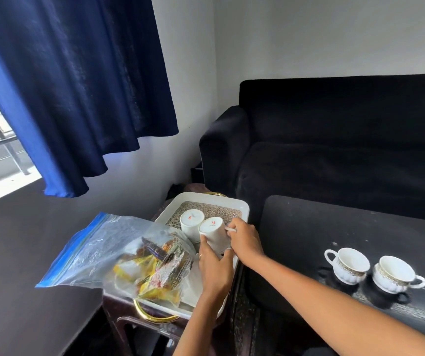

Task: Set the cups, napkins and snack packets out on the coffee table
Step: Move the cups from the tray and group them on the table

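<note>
An upside-down white cup (212,233) is tilted over the white tray (243,209). My right hand (244,240) pinches its handle and my left hand (214,268) holds its side near the rim. A second inverted white cup (190,222) stands on the tray just behind it. A clear zip bag of snack packets (139,260) lies across the tray's left side. White napkins (193,286) show under my left wrist. Two upright gold-banded cups (347,264) (396,277) stand on the black coffee table (334,227) at the right.
The tray rests on a small dark side table (119,301) with a gold hoop handle (155,317). A black sofa (334,140) stands behind the coffee table. A blue curtain (78,86) hangs at the left over a dark surface (26,253).
</note>
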### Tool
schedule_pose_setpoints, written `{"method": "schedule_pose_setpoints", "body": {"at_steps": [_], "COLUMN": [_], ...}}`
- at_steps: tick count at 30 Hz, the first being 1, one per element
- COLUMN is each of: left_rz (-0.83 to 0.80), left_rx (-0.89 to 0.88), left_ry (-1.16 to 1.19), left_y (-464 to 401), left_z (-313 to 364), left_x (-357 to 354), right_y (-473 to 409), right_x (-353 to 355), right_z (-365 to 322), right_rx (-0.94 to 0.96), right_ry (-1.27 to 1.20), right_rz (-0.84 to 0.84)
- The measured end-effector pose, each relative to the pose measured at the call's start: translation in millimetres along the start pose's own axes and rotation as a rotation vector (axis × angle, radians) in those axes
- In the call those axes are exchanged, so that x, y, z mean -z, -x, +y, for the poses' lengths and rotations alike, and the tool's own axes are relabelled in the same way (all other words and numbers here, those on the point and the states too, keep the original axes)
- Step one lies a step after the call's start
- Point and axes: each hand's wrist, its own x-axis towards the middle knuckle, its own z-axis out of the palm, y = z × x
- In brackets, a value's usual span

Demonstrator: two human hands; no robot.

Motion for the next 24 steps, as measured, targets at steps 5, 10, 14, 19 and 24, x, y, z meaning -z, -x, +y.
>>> {"method": "schedule_pose_setpoints", "body": {"at_steps": [5,10,14,19,24], "left_rz": [0.045,0.099,0.141,0.207,0.238], "left_rx": [-0.111,-0.231,-0.308,-0.347,-0.366], "left_ry": [-0.056,-0.129,-0.202,-0.368,-0.463], "left_y": [4.3,5.1,1.2,3.1,6.8], "left_z": [9.1,8.4,3.6,4.7,5.4], "left_x": [1.1,3.5,7.3,7.2,4.6], "right_y": [-9.6,-16.7,-10.5,-2.8,-0.8], "right_x": [24.9,51.4,67.0,76.2,79.7], "right_z": [-14.4,-29.4,-34.0,-36.0,-39.5], "right_rx": [0.088,0.204,0.279,0.322,0.384], "right_ry": [-0.004,0.084,0.152,0.223,0.328], "right_rz": [-0.049,-0.129,-0.211,-0.28,-0.295]}}
